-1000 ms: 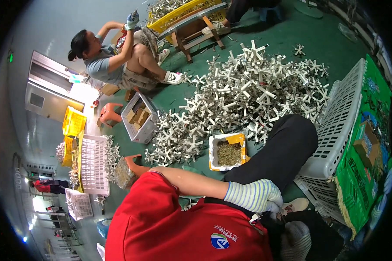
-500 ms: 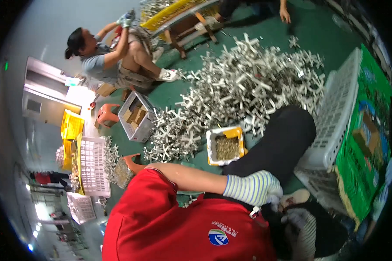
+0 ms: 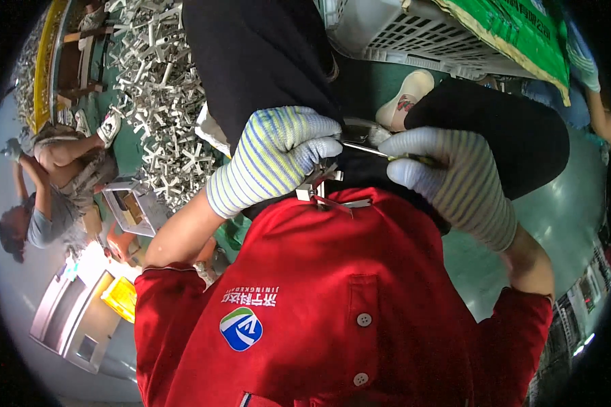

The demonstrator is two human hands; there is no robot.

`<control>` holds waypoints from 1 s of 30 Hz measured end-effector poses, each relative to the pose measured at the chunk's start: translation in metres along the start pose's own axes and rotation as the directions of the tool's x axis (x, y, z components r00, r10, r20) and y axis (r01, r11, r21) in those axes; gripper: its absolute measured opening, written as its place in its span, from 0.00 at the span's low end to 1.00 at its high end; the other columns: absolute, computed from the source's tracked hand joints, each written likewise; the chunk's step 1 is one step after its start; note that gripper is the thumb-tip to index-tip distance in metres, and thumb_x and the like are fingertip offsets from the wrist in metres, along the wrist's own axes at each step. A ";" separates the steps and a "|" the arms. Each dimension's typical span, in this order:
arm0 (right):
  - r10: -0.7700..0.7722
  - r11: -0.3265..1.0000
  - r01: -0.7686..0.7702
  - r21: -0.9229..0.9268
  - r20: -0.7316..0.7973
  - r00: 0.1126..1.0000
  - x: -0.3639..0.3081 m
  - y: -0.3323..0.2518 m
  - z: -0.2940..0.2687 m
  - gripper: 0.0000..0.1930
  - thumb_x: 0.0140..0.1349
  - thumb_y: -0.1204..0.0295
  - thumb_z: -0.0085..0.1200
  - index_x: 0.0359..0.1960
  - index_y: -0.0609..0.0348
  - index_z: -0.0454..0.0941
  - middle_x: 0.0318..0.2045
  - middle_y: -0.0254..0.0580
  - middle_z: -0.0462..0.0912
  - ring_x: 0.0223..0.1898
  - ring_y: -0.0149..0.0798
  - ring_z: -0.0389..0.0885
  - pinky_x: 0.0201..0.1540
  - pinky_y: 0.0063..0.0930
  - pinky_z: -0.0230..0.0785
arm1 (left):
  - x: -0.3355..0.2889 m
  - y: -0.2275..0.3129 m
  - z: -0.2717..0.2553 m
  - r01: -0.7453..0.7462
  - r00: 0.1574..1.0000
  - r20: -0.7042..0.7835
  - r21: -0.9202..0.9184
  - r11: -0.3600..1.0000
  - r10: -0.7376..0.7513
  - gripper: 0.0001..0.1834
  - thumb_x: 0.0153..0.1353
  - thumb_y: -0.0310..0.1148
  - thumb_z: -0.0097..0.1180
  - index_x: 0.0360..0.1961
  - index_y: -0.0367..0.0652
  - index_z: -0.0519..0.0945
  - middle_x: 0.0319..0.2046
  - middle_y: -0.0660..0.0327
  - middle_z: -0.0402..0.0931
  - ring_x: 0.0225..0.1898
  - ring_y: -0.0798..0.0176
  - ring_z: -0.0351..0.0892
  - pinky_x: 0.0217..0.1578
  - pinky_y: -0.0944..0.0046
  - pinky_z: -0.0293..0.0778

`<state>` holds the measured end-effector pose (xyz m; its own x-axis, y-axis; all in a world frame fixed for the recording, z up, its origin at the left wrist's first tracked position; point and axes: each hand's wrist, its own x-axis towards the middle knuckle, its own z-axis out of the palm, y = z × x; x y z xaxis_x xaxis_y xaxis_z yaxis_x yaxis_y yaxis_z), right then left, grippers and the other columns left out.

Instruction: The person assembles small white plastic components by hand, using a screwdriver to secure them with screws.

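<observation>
Both my hands wear striped knit gloves and meet just in front of my red shirt. My left hand is closed, thumb against fingers, on a silvery cross-shaped metal part whose arms stick out below the glove. My right hand wraps round the dark and yellowish handle of a slim tool that looks like a screwdriver. Its thin metal shaft points left and reaches my left fingertips. The gloves hide the shaft's tip and the spot where it meets the part.
A big heap of similar cross-shaped parts covers the floor at the upper left. Beyond my knees stand a white plastic basket and a green sack. A grey crate and a seated co-worker are at the left.
The view has turned and tipped down toward my lap. My hands have come closer together, and the tool's shaft and the metal part now show between them.
</observation>
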<state>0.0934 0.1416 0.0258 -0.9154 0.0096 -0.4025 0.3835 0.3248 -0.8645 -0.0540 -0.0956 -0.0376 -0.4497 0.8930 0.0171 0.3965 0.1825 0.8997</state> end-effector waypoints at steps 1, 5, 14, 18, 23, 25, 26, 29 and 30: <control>-0.016 0.999 0.017 0.039 -0.011 1.000 0.007 0.007 -0.001 0.14 0.65 0.67 0.62 0.48 0.59 0.86 0.24 0.37 0.80 0.27 0.30 0.79 0.34 0.29 0.74 | 0.000 -0.001 0.002 -0.022 1.000 -0.004 0.013 1.000 0.022 0.09 0.59 0.29 0.69 0.37 0.35 0.87 0.32 0.51 0.85 0.34 0.46 0.86 0.37 0.55 0.79; 0.469 0.626 -0.605 0.493 0.382 0.796 0.007 -0.005 -0.015 0.15 0.66 0.65 0.61 0.48 0.63 0.86 0.27 0.41 0.84 0.27 0.31 0.80 0.31 0.30 0.72 | -0.007 0.002 0.005 0.061 0.998 -0.028 -0.022 0.998 -0.062 0.08 0.58 0.27 0.67 0.38 0.35 0.86 0.30 0.51 0.84 0.31 0.47 0.84 0.35 0.56 0.78; -0.287 0.556 0.295 -0.777 0.154 0.946 -0.009 -0.002 0.008 0.15 0.63 0.62 0.64 0.48 0.52 0.86 0.45 0.40 0.87 0.34 0.42 0.85 0.39 0.32 0.79 | -0.002 0.012 0.004 0.137 0.990 0.034 -0.033 0.990 -0.136 0.07 0.61 0.28 0.66 0.38 0.36 0.86 0.30 0.52 0.84 0.31 0.49 0.85 0.35 0.58 0.78; -0.280 0.923 0.246 -0.296 -0.076 0.957 -0.002 0.013 0.013 0.12 0.68 0.64 0.58 0.45 0.57 0.87 0.31 0.38 0.86 0.27 0.33 0.82 0.31 0.25 0.75 | 0.000 0.006 0.001 0.110 0.993 0.040 -0.054 0.992 -0.108 0.08 0.61 0.30 0.66 0.39 0.37 0.86 0.28 0.54 0.83 0.28 0.53 0.83 0.32 0.59 0.76; 0.195 0.855 -0.302 0.421 0.279 0.940 0.004 0.016 -0.004 0.13 0.71 0.64 0.56 0.44 0.60 0.88 0.23 0.32 0.82 0.21 0.21 0.74 0.24 0.16 0.64 | -0.002 0.003 0.001 0.019 0.999 0.038 -0.010 1.000 -0.019 0.08 0.61 0.31 0.66 0.38 0.39 0.86 0.26 0.56 0.83 0.26 0.56 0.83 0.29 0.61 0.75; 0.208 0.873 -0.304 0.380 0.274 0.939 0.004 0.007 -0.004 0.13 0.70 0.64 0.56 0.43 0.60 0.88 0.23 0.31 0.81 0.19 0.20 0.72 0.23 0.15 0.62 | -0.005 0.006 0.002 0.048 0.997 0.061 -0.006 0.999 -0.048 0.08 0.60 0.29 0.66 0.39 0.38 0.86 0.28 0.54 0.83 0.28 0.52 0.83 0.31 0.59 0.76; 0.213 0.884 -0.301 0.358 0.266 0.940 0.006 0.004 -0.005 0.13 0.70 0.64 0.57 0.43 0.60 0.88 0.22 0.31 0.81 0.18 0.19 0.71 0.22 0.15 0.61 | -0.005 0.006 0.002 0.071 0.994 0.077 -0.001 0.997 -0.071 0.08 0.59 0.28 0.66 0.39 0.37 0.86 0.30 0.52 0.83 0.30 0.48 0.84 0.33 0.56 0.77; 0.224 0.902 -0.299 0.311 0.254 0.941 0.006 0.002 -0.005 0.13 0.70 0.64 0.57 0.42 0.60 0.88 0.22 0.30 0.81 0.16 0.18 0.68 0.21 0.14 0.59 | -0.002 0.015 -0.009 0.110 0.983 0.149 -0.030 0.994 -0.104 0.12 0.60 0.28 0.66 0.45 0.37 0.85 0.34 0.52 0.85 0.36 0.48 0.85 0.40 0.57 0.78; 0.205 0.927 -0.255 0.274 0.199 0.958 0.004 0.002 -0.002 0.12 0.69 0.64 0.58 0.42 0.60 0.88 0.22 0.31 0.81 0.18 0.19 0.71 0.22 0.16 0.61 | -0.001 0.018 -0.013 0.125 0.980 0.165 -0.075 0.989 -0.112 0.14 0.60 0.27 0.66 0.47 0.37 0.85 0.36 0.52 0.86 0.39 0.49 0.86 0.43 0.58 0.79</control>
<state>0.0903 0.1446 0.0232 -0.7743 -0.1123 -0.6228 0.6228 0.0396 -0.7814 -0.0567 -0.0988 -0.0157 -0.3525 0.9227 -0.1559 0.2759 0.2617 0.9249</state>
